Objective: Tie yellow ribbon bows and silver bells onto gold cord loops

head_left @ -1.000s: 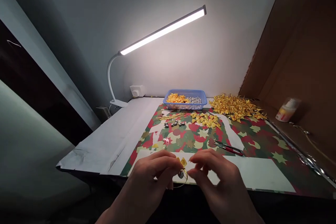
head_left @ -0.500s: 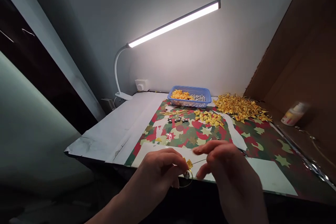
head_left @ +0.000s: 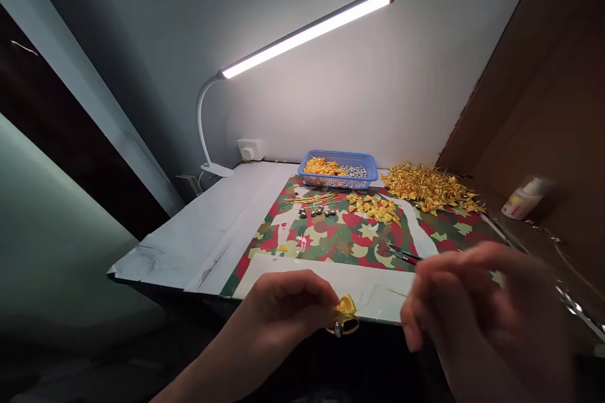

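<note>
My left hand [head_left: 286, 312] pinches a yellow ribbon bow [head_left: 347, 305] between thumb and fingertips, just past the table's front edge. A small silver bell [head_left: 337, 327] hangs under the bow, beside a small loop of thin gold cord [head_left: 352, 325]. To the right, my right hand [head_left: 472, 302] is closed and blurred by motion. A thin yellowish cord end [head_left: 396, 292] runs from its fingertips toward the bow; the grip itself is partly hidden. Dark-handled pliers or cutters [head_left: 404, 255] lie on the table just beyond my right hand.
Several yellow bows [head_left: 375, 208], silver bells [head_left: 316, 211] and gold cords [head_left: 314, 199] lie on the patterned sheet. Behind stands a blue basket [head_left: 338, 156] of bows and bells. A heap of finished-looking bows [head_left: 428, 186], a bottle [head_left: 522, 199] and a lamp [head_left: 307, 31] surround the area.
My right hand has moved right, away from the bow, and its fingers have closed with the cord stretching toward it. My left hand still holds the bow, now more exposed. The view has shifted slightly.
</note>
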The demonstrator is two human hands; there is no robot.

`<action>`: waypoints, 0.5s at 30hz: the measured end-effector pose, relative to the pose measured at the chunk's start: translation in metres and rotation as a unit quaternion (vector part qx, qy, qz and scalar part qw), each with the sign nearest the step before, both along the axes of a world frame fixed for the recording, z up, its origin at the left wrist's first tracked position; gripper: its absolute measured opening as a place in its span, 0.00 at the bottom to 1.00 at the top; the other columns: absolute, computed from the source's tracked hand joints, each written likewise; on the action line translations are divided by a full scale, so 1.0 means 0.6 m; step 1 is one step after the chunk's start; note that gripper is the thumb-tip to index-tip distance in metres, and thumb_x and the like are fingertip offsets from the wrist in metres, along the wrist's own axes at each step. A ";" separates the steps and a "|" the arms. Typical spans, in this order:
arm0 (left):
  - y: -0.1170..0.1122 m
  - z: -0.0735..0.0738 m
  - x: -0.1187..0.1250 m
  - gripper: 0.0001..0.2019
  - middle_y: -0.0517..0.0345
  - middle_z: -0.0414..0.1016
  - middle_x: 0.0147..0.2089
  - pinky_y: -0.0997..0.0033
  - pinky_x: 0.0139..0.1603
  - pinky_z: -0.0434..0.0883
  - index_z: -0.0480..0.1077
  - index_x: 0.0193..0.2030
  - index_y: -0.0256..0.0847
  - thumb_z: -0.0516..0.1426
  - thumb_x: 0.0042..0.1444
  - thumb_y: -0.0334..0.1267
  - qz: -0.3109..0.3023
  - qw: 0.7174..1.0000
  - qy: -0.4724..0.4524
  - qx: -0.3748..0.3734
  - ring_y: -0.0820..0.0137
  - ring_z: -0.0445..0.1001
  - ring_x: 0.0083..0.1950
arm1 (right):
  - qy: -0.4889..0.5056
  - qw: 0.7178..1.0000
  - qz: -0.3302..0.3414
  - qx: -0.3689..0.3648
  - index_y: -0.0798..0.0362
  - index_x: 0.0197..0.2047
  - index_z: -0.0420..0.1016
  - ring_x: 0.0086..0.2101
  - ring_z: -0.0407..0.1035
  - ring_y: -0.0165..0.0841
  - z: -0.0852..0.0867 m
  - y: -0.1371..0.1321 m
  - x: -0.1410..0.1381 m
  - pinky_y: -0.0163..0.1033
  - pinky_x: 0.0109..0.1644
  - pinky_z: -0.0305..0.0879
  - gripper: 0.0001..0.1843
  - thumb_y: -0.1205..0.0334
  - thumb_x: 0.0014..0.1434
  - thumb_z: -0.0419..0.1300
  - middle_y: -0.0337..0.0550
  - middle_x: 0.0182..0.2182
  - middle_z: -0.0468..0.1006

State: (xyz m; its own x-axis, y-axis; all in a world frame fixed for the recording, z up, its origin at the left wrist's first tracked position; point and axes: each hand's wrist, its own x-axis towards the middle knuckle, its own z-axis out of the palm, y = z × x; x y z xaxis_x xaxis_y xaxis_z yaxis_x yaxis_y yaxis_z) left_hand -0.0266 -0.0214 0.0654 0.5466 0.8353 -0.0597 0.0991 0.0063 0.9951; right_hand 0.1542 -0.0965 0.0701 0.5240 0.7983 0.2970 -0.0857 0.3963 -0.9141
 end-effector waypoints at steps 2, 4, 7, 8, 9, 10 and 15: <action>-0.006 0.009 0.000 0.05 0.64 0.80 0.31 0.79 0.36 0.74 0.80 0.33 0.44 0.65 0.57 0.30 0.005 0.999 -0.029 -0.041 0.73 0.76 0.33 | 0.004 0.993 0.086 -0.083 0.45 0.40 0.69 0.19 0.64 0.23 -0.022 0.016 0.011 0.31 0.25 0.59 0.09 0.50 0.67 0.61 0.29 0.23 0.69; -0.011 0.014 0.000 0.05 0.65 0.77 0.29 0.79 0.35 0.73 0.80 0.32 0.44 0.64 0.57 0.30 0.015 0.999 -0.033 -0.041 0.75 0.75 0.30 | -0.002 0.966 0.210 -0.154 0.50 0.40 0.72 0.20 0.60 0.24 -0.041 0.029 0.019 0.32 0.26 0.56 0.18 0.42 0.65 0.60 0.29 0.20 0.62; -0.017 0.011 0.000 0.04 0.66 0.76 0.29 0.79 0.34 0.73 0.79 0.36 0.45 0.63 0.59 0.31 0.002 0.999 -0.018 -0.035 0.75 0.73 0.28 | -0.040 0.929 0.318 -0.186 0.53 0.38 0.74 0.22 0.57 0.24 -0.054 0.035 0.019 0.33 0.27 0.52 0.25 0.37 0.63 0.60 0.30 0.20 0.61; -0.019 0.007 0.000 0.04 0.66 0.76 0.29 0.79 0.33 0.73 0.79 0.38 0.45 0.63 0.60 0.32 -0.002 0.999 -0.013 -0.035 0.75 0.73 0.28 | -0.061 0.927 0.325 -0.177 0.54 0.35 0.74 0.24 0.57 0.25 -0.055 0.034 0.017 0.34 0.28 0.52 0.24 0.38 0.63 0.60 0.32 0.22 0.63; -0.020 0.002 -0.001 0.04 0.65 0.76 0.29 0.79 0.34 0.73 0.79 0.41 0.46 0.63 0.61 0.33 -0.006 0.999 -0.011 -0.034 0.75 0.73 0.29 | -0.084 0.929 0.321 -0.164 0.54 0.33 0.74 0.25 0.58 0.26 -0.054 0.034 0.015 0.34 0.28 0.53 0.23 0.40 0.64 0.60 0.35 0.25 0.65; -0.022 -0.003 -0.002 0.06 0.65 0.76 0.29 0.78 0.34 0.73 0.78 0.44 0.47 0.62 0.61 0.33 -0.005 0.999 -0.013 -0.029 0.74 0.73 0.30 | -0.107 0.932 0.310 -0.152 0.53 0.31 0.73 0.26 0.59 0.27 -0.053 0.033 0.012 0.35 0.29 0.53 0.22 0.43 0.65 0.60 0.36 0.27 0.67; -0.026 -0.020 0.000 0.26 0.65 0.77 0.44 0.79 0.35 0.74 0.73 0.57 0.56 0.66 0.54 0.28 0.020 0.998 -0.055 -0.022 0.75 0.73 0.34 | -0.163 0.941 0.258 -0.145 0.51 0.29 0.69 0.28 0.60 0.30 -0.051 0.030 0.007 0.36 0.31 0.55 0.19 0.49 0.68 0.56 0.36 0.27 0.67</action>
State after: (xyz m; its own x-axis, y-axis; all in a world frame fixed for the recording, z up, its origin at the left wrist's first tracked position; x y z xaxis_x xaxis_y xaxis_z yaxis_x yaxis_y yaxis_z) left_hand -0.0269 -0.0372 0.0537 0.5188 0.8541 -0.0380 -0.0112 0.0512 0.9986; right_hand 0.1583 -0.0785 0.0395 -0.0363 0.9937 0.1056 0.1063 0.1089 -0.9883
